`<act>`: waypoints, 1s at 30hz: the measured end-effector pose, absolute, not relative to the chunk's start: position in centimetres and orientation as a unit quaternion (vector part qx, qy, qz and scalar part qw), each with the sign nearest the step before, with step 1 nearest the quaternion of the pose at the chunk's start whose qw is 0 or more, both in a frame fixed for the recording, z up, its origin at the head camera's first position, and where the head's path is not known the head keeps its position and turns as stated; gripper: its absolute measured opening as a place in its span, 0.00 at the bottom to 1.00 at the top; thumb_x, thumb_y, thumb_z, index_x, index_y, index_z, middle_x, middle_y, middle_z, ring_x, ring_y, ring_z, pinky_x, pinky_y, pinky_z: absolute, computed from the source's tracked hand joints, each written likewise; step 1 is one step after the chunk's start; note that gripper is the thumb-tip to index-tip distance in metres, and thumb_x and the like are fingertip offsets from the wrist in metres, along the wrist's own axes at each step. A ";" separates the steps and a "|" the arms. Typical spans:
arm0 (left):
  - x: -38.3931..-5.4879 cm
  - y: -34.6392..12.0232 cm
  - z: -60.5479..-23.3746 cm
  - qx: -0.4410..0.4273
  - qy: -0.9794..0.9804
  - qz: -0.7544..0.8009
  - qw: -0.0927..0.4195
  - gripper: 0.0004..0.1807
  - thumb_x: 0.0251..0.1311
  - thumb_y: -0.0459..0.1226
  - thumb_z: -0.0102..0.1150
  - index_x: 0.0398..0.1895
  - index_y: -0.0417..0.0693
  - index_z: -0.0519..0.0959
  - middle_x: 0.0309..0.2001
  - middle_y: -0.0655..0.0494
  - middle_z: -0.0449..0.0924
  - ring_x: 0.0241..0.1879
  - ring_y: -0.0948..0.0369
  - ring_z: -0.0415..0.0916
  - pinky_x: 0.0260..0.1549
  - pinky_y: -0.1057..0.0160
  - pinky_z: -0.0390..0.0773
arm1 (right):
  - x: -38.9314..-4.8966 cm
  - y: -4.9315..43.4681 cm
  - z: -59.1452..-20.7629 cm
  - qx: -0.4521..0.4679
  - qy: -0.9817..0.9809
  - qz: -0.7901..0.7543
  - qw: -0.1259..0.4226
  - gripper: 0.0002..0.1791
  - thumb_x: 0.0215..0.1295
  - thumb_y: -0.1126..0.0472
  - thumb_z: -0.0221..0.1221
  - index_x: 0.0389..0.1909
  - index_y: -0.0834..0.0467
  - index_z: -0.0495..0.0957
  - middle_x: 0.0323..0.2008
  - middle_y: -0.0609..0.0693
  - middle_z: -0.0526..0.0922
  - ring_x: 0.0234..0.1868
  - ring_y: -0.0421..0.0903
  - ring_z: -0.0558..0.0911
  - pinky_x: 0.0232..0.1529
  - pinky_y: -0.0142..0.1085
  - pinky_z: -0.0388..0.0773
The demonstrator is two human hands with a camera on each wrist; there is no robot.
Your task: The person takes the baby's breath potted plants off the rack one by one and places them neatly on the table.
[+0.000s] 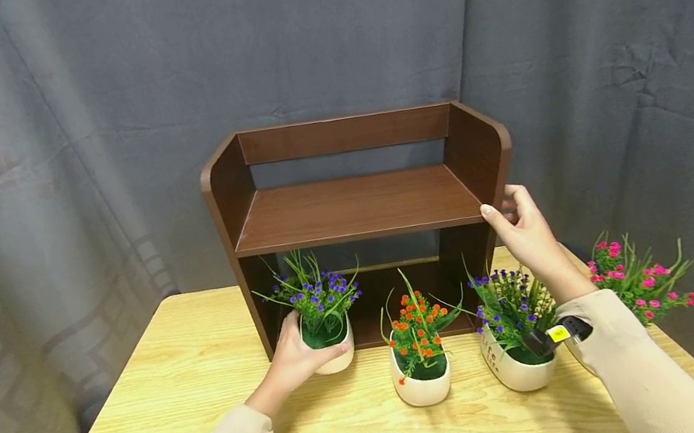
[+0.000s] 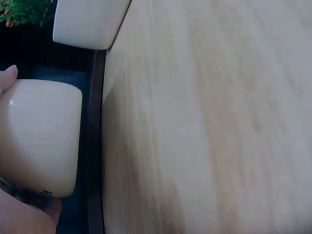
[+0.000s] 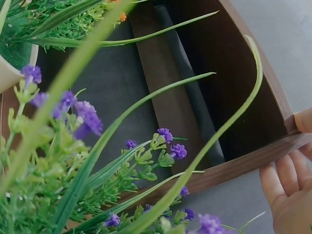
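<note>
At the lower left opening of a dark brown two-tier shelf [image 1: 355, 207], my left hand [image 1: 299, 351] grips a white pot with purple flowers [image 1: 322, 293]. In the left wrist view that pot [image 2: 41, 136] is between thumb and fingers, just inside the shelf's front edge. My right hand [image 1: 524, 225] holds the shelf's right side panel, thumb at the front and fingers curled on the outer side. The right wrist view shows those fingers [image 3: 286, 178] against the panel's edge.
A white pot with orange flowers [image 1: 424, 387] stands before the shelf. Right of it are another purple-flowered pot [image 1: 518, 375], below my right forearm, and a pink-flowered plant [image 1: 647, 281], its pot mostly hidden by the sleeve. Grey curtains [image 1: 322, 29] hang behind the wooden table [image 1: 162, 385].
</note>
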State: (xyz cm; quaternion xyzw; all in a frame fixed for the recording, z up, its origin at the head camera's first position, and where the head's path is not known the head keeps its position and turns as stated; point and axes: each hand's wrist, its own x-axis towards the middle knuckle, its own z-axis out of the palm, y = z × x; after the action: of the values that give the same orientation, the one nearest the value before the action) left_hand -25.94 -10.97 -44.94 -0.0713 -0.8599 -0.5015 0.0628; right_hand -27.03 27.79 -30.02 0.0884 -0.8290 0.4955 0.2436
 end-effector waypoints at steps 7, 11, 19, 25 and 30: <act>-24.8 -11.2 -44.9 -0.068 -0.868 -0.487 0.066 0.66 0.36 0.56 0.82 0.73 0.35 0.54 0.68 0.39 0.61 0.68 0.42 0.60 0.64 0.40 0.63 | -27.0 27.8 -30.0 0.083 -0.830 0.496 0.243 0.28 0.76 0.53 0.54 0.68 0.65 0.60 0.51 0.58 0.66 0.42 0.41 0.69 0.36 0.32 0.68; -24.4 -11.4 -45.0 -0.064 -0.858 -0.505 0.059 0.65 0.37 0.54 0.82 0.73 0.36 0.54 0.69 0.38 0.60 0.69 0.42 0.59 0.64 0.40 0.62 | -26.9 27.8 -30.0 0.083 -0.831 0.496 0.238 0.29 0.76 0.53 0.54 0.69 0.64 0.59 0.52 0.58 0.66 0.42 0.41 0.68 0.36 0.31 0.68; -23.6 -12.1 -45.7 -0.066 -0.858 -0.506 0.062 0.63 0.37 0.52 0.83 0.72 0.34 0.55 0.68 0.37 0.61 0.67 0.40 0.62 0.63 0.38 0.63 | -27.0 27.8 -30.1 0.086 -0.829 0.499 0.239 0.28 0.76 0.52 0.53 0.68 0.64 0.60 0.51 0.58 0.68 0.41 0.40 0.70 0.36 0.30 0.69; -23.0 -12.4 -45.9 -0.072 -0.860 -0.500 0.066 0.63 0.36 0.52 0.84 0.71 0.34 0.56 0.66 0.38 0.62 0.66 0.40 0.63 0.62 0.37 0.63 | -27.1 27.8 -30.1 0.092 -0.824 0.502 0.245 0.28 0.76 0.52 0.53 0.67 0.64 0.61 0.50 0.55 0.70 0.40 0.40 0.71 0.35 0.30 0.69; -22.5 -12.6 -45.8 -0.064 -0.865 -0.494 0.057 0.65 0.35 0.55 0.83 0.72 0.35 0.55 0.67 0.39 0.61 0.67 0.40 0.62 0.63 0.37 0.63 | -27.1 27.8 -30.2 0.092 -0.824 0.503 0.243 0.28 0.76 0.52 0.53 0.67 0.64 0.61 0.50 0.56 0.70 0.40 0.40 0.71 0.35 0.30 0.69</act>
State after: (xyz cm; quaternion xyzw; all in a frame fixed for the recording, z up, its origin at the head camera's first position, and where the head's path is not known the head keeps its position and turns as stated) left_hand -22.45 -12.59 -45.81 -0.0641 -0.8654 -0.4938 0.0566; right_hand -27.08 27.78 -30.19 0.0916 -0.8241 0.5034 0.2429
